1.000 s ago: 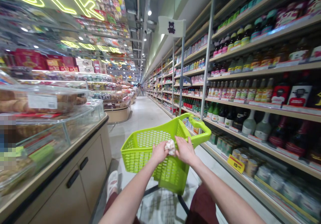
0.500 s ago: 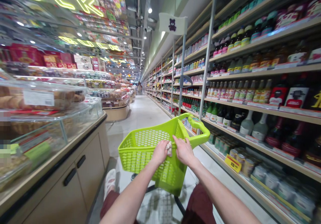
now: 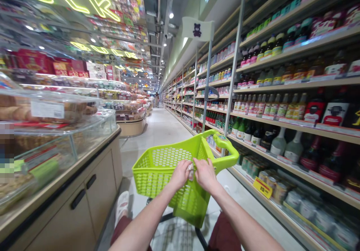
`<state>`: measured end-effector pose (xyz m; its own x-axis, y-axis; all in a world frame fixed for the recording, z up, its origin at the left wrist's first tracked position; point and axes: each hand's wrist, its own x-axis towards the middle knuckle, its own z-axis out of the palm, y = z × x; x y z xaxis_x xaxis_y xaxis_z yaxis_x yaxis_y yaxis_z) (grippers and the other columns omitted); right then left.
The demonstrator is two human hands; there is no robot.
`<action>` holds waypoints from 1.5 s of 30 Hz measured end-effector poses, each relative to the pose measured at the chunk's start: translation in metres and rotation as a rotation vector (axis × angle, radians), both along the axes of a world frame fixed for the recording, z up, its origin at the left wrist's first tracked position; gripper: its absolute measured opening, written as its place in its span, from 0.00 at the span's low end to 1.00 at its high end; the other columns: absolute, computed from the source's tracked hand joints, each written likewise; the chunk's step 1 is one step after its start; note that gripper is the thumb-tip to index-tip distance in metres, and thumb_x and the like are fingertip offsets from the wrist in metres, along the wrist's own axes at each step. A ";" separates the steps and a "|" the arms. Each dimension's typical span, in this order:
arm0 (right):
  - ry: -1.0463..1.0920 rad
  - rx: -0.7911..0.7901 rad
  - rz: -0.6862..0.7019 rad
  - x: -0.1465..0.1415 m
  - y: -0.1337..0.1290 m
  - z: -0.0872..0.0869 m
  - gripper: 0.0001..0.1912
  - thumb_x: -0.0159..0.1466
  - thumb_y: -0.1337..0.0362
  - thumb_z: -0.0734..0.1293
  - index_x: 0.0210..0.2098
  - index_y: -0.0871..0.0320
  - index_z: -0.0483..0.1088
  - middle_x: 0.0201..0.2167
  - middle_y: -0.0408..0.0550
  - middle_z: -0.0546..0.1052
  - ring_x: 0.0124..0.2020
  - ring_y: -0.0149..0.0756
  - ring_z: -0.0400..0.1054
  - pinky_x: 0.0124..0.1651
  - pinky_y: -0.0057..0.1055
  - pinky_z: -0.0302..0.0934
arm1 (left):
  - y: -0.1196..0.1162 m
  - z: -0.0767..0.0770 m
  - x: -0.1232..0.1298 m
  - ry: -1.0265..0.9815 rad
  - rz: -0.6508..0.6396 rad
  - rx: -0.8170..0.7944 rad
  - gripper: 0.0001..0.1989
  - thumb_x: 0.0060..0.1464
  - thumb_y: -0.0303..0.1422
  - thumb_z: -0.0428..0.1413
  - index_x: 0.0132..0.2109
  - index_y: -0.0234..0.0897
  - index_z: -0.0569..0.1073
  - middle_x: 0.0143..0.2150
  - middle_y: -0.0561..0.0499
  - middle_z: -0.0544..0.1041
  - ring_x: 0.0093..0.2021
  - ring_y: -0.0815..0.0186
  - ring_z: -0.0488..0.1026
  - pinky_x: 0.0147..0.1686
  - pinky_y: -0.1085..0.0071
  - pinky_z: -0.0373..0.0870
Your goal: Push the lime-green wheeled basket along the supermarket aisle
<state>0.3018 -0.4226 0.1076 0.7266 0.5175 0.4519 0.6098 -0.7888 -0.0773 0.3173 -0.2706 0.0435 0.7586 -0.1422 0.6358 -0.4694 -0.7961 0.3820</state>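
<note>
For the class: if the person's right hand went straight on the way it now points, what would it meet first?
The right hand would first meet the crumpled white item at its fingertips; the lime-green basket lies beyond, though depth is unclear here.

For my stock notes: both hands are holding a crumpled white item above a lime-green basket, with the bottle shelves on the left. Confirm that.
Wrong side: the bottle shelves are on the right, not the left, as the head view shows. The rest stands: the left hand and right hand hold the crumpled white item above the lime-green basket.
</note>
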 end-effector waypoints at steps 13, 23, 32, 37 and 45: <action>0.051 -0.001 -0.054 -0.012 -0.006 -0.003 0.21 0.57 0.69 0.55 0.50 0.58 0.62 0.46 0.52 0.70 0.48 0.39 0.60 0.57 0.43 0.34 | 0.055 -0.011 -0.038 0.122 0.081 0.045 0.23 0.45 0.26 0.49 0.51 0.41 0.61 0.49 0.48 0.65 0.48 0.63 0.62 0.49 0.64 0.58; 0.048 -0.087 0.041 -0.008 -0.007 -0.012 0.18 0.56 0.71 0.56 0.45 0.57 0.66 0.46 0.50 0.70 0.48 0.37 0.59 0.57 0.43 0.33 | 0.102 -0.022 -0.048 0.191 0.203 0.033 0.19 0.41 0.21 0.48 0.43 0.39 0.68 0.43 0.49 0.68 0.45 0.65 0.64 0.46 0.67 0.59; 0.104 -0.111 0.034 -0.009 0.020 -0.013 0.16 0.57 0.70 0.56 0.44 0.56 0.66 0.43 0.52 0.71 0.48 0.39 0.60 0.56 0.47 0.32 | 0.134 -0.034 -0.046 0.169 0.347 -0.129 0.21 0.41 0.21 0.48 0.45 0.37 0.66 0.44 0.48 0.68 0.46 0.64 0.64 0.48 0.63 0.59; 0.117 -0.129 0.057 -0.010 0.029 -0.016 0.16 0.57 0.69 0.56 0.44 0.56 0.66 0.45 0.52 0.70 0.49 0.39 0.59 0.57 0.46 0.31 | 0.102 -0.027 -0.037 0.154 0.160 -0.041 0.23 0.39 0.20 0.47 0.45 0.39 0.67 0.44 0.49 0.69 0.45 0.65 0.64 0.47 0.66 0.59; 0.124 -0.121 0.095 -0.009 0.019 -0.016 0.16 0.56 0.70 0.56 0.43 0.56 0.67 0.48 0.51 0.68 0.51 0.39 0.57 0.57 0.48 0.32 | 0.182 -0.046 -0.057 0.207 0.534 -0.126 0.21 0.40 0.20 0.47 0.44 0.36 0.66 0.42 0.47 0.69 0.45 0.63 0.66 0.47 0.66 0.60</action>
<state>0.2928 -0.4039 0.0911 0.7182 0.6315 0.2923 0.6737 -0.7361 -0.0651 0.2607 -0.0882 -0.0023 0.8144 0.3613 0.4542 0.0789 -0.8442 0.5301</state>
